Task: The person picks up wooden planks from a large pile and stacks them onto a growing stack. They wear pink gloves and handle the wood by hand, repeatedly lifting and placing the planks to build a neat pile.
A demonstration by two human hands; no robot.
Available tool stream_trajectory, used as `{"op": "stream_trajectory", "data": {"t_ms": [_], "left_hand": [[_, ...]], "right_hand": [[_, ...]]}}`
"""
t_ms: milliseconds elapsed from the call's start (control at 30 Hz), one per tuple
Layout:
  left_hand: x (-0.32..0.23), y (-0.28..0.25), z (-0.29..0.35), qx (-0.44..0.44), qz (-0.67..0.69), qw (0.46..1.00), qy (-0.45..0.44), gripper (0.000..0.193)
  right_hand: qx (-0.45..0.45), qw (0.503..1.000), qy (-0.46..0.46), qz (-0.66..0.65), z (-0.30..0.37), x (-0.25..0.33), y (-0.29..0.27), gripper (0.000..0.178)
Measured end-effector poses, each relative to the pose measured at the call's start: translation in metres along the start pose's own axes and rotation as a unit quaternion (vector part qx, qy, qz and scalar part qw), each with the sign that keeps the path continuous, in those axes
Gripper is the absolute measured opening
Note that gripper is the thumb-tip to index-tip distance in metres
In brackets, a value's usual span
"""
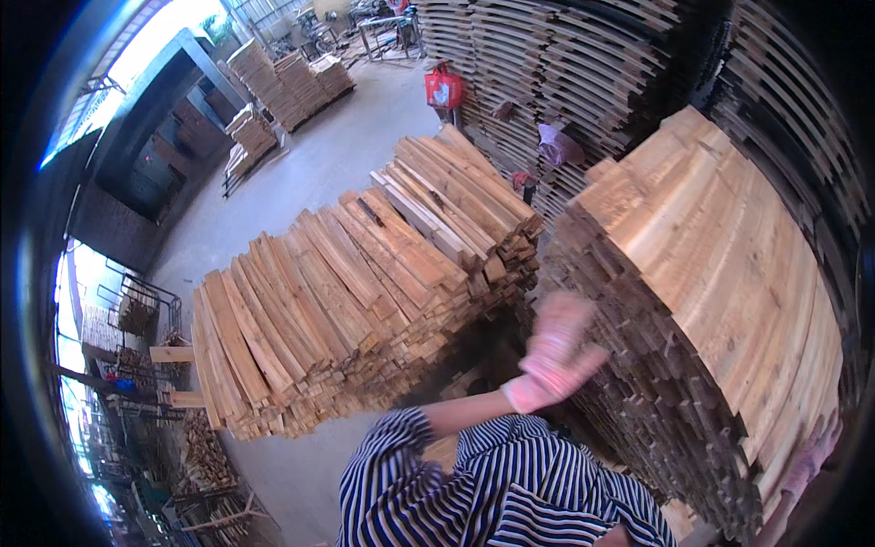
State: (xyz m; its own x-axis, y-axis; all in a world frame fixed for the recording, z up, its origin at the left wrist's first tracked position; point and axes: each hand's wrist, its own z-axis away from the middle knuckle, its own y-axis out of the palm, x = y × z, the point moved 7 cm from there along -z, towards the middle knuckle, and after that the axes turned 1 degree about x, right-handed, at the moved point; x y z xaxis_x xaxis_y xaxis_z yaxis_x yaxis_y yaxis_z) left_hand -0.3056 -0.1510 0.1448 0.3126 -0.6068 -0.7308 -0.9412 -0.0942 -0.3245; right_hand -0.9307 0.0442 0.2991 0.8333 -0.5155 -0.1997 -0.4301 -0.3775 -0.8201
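My left hand (553, 357), in a pink and white glove, is raised in front of my striped top, between two stacks of wooden boards. Motion blurs it, but the thumb stands apart from the fingers and nothing shows in it. My right hand (808, 460), gloved alike, lies at the near right edge of the tall board stack (720, 264), fingers stretched along the wood. Pale, close-laid boards top that stack, above dark, uneven board ends. To the left is a wide, lower pile of loose boards (319, 292).
Tall racks of layered boards (547, 64) rise behind, with a red bag (443, 89) and a purple bundle (558, 146) by them. More board stacks (278, 87) stand across the concrete floor (337, 137). Metal frames and wood scraps (205, 456) lie at the left.
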Motion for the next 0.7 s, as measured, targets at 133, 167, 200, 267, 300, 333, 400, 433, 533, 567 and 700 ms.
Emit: {"op": "stream_trajectory", "data": {"t_ms": [133,167,200,267,300,333,400,433,533,567,700], "left_hand": [[0.197,-0.072,0.109,-0.029,0.015,0.824,-0.565,0.085],[0.231,-0.075,0.115,-0.081,0.12,0.788,-0.599,0.087],[0.261,-0.074,0.121,-0.124,0.194,0.727,-0.647,0.09],[0.299,-0.087,0.085,-0.147,0.069,0.822,-0.546,0.094],[0.315,-0.093,0.061,-0.154,-0.006,0.853,-0.498,0.096],[0.328,-0.103,0.041,-0.193,-0.137,0.843,-0.483,0.103],[0.357,-0.114,-0.004,-0.153,-0.338,0.794,-0.482,0.113],[0.373,-0.121,-0.009,-0.15,-0.348,0.763,-0.524,0.112],[0.416,-0.132,-0.018,-0.091,-0.326,0.69,-0.64,0.109],[0.425,-0.137,-0.019,-0.079,-0.328,0.679,-0.653,0.107],[0.437,-0.166,-0.004,-0.103,-0.224,0.727,-0.64,0.085]], "right_hand": [[-0.048,0.97,-0.133,-0.196,0.005,0.187,-0.089,0.053],[-0.058,0.972,-0.148,-0.171,0.01,0.236,-0.107,0.05],[-0.047,0.977,-0.155,-0.142,0.02,0.28,-0.123,0.048],[-0.062,0.91,-0.327,-0.248,0.053,0.377,-0.158,0.047],[0.007,0.882,-0.371,-0.291,0.061,0.414,-0.163,0.046],[0.041,0.835,-0.446,-0.32,0.069,0.45,-0.17,0.042],[0.018,0.806,-0.498,-0.319,0.079,0.506,-0.177,0.035],[0.047,0.799,-0.504,-0.325,0.081,0.528,-0.179,0.036],[-0.007,0.774,-0.493,-0.398,0.085,0.575,-0.19,0.038],[0.028,0.764,-0.5,-0.406,0.086,0.589,-0.185,0.038],[0.096,0.749,-0.498,-0.428,0.096,0.616,-0.167,0.045]]}}
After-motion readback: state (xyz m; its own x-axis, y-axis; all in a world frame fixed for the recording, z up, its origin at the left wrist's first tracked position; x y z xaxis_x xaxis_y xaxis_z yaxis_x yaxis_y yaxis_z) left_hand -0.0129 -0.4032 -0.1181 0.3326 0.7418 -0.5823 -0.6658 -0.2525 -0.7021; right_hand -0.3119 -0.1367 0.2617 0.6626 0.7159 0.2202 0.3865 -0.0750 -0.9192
